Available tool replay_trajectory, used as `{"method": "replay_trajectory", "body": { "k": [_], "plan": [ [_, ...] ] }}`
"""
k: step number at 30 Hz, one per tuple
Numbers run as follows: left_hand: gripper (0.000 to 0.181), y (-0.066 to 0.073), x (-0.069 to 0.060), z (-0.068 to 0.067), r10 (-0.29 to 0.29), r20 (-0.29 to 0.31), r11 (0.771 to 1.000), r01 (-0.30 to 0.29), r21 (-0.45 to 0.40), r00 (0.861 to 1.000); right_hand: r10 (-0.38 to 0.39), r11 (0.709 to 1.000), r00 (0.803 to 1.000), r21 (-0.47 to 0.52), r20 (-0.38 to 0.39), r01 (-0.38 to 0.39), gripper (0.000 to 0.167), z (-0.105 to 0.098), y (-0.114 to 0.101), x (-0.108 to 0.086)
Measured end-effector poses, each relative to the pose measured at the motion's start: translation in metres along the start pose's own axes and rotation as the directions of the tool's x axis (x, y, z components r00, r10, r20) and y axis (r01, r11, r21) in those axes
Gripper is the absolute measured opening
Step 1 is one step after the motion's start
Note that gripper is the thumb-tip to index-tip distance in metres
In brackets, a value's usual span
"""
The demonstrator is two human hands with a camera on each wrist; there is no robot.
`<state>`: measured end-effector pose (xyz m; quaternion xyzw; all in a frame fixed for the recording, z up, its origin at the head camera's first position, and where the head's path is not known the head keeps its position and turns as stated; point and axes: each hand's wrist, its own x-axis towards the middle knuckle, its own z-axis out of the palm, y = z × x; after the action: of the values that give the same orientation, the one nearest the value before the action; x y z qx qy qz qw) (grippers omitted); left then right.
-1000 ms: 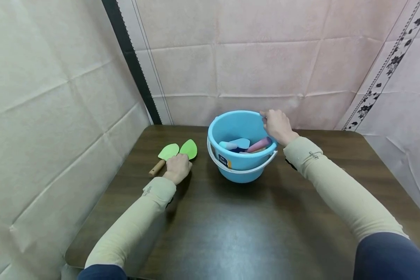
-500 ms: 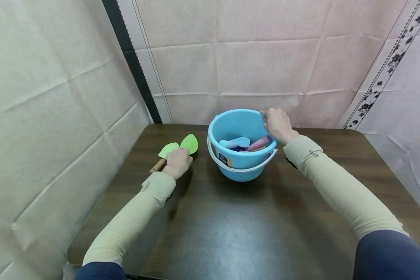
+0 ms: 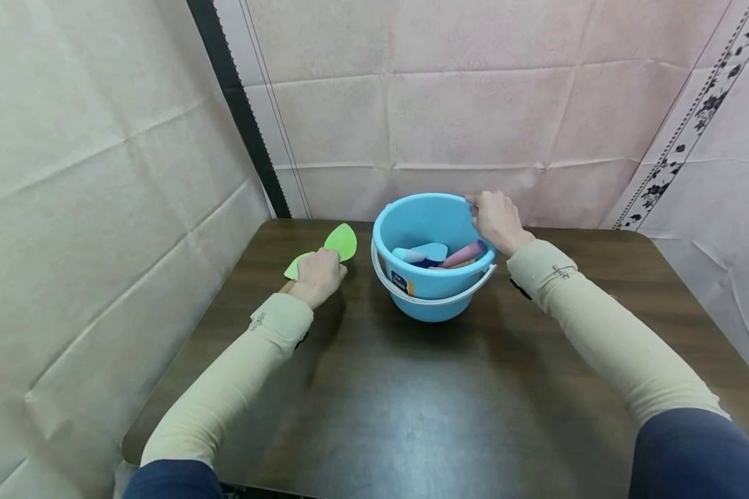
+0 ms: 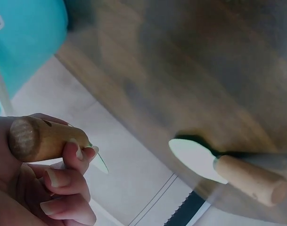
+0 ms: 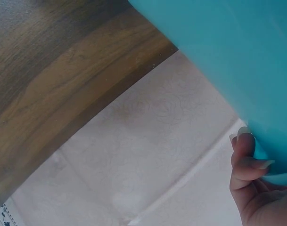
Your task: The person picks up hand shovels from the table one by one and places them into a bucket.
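My left hand (image 3: 318, 276) grips a small trowel (image 3: 342, 241) with a light green, leaf-shaped blade, raised off the table. In the left wrist view its wooden handle (image 4: 49, 140) lies between thumb and curled fingers. Just beyond that hand, a second green trowel (image 3: 296, 267) rests on the table, its handle mostly hidden in the head view. My right hand (image 3: 498, 220) holds the right rim of a blue bucket (image 3: 440, 283), fingers curled over the edge. Inside the bucket are a light blue tool (image 3: 432, 251) and a thing with a pinkish-purple handle (image 3: 464, 254).
The dark wooden table (image 3: 412, 402) ends at a cloth-covered wall (image 3: 474, 118) behind the bucket. Another cloth wall (image 3: 100, 242) runs along the left side. A white bail handle (image 3: 433, 301) hangs down across the bucket's front.
My left hand has lifted its trowel from the table and moved it slightly up and away. The second trowel stays put. My right hand keeps its hold on the bucket.
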<state>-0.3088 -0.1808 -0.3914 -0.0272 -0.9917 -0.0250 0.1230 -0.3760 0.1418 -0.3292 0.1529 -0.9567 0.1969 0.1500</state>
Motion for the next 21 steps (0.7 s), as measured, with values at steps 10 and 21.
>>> {"method": "replay_trajectory", "body": {
  "k": [10, 21],
  "plan": [
    [0.03, 0.001, 0.005, -0.016, 0.012, 0.021, 1.0, -0.012, -0.006, 1.0, 0.001, 1.0, 1.0, 0.002, 0.0, -0.001, 0.039, 0.0, 0.001, 0.0],
    [0.029, 0.004, 0.01, -0.032, 0.001, 0.002, 1.0, -0.001, 0.0, 1.0, 0.008, 1.0, 1.0, 0.002, -0.009, -0.008, 0.038, 0.001, 0.001, 0.001]
  ]
}}
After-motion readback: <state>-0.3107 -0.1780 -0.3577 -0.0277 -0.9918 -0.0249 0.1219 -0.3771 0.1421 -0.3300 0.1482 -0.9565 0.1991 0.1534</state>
